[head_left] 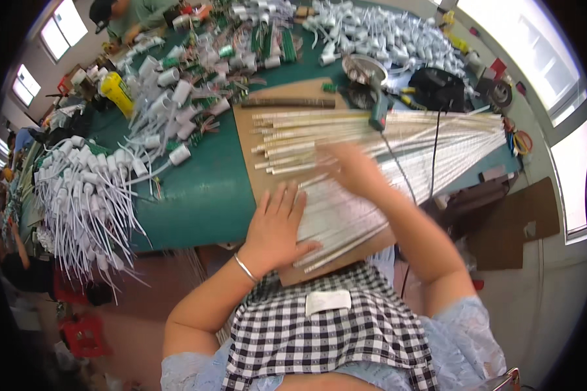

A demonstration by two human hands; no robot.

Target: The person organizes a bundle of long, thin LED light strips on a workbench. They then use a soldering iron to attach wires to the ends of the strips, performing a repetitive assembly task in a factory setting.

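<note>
Hands first, cardboard sheet (306,90) as datum. Left hand (272,225) is down flat at the sheet's near-left edge, fingers spread, thumb over the strip ends, gripping nothing I can see. Right hand (357,172) is above the sheet's middle, fingertips blurred; can't tell whether it pinches a strip or is bare. Hands are apart, right one farther out from the body.

Thin silver-white strips (346,225) lie on the sheet, under and between both hands. Long axis runs left to right across the sheet, tilting away from the body toward the right. Loose ends fan out on the sheet's left half; the other ends bunch together off its right side. Key relation: left hand is the nearer one to the loose ends, right forearm crosses the strips, bunched ends well apart from both hands.

Farther out: dark flat bar (287,103) on the sheet's far part, corded green hand tool (377,117) right of that, probably a glue gun. Black bag (437,89) beyond the sheet, to the right. White sockets with wire tails (78,186) heaped left of the sheet, on the green tabletop (202,212). Co-worker (134,19) beyond the sheet, far left.
</note>
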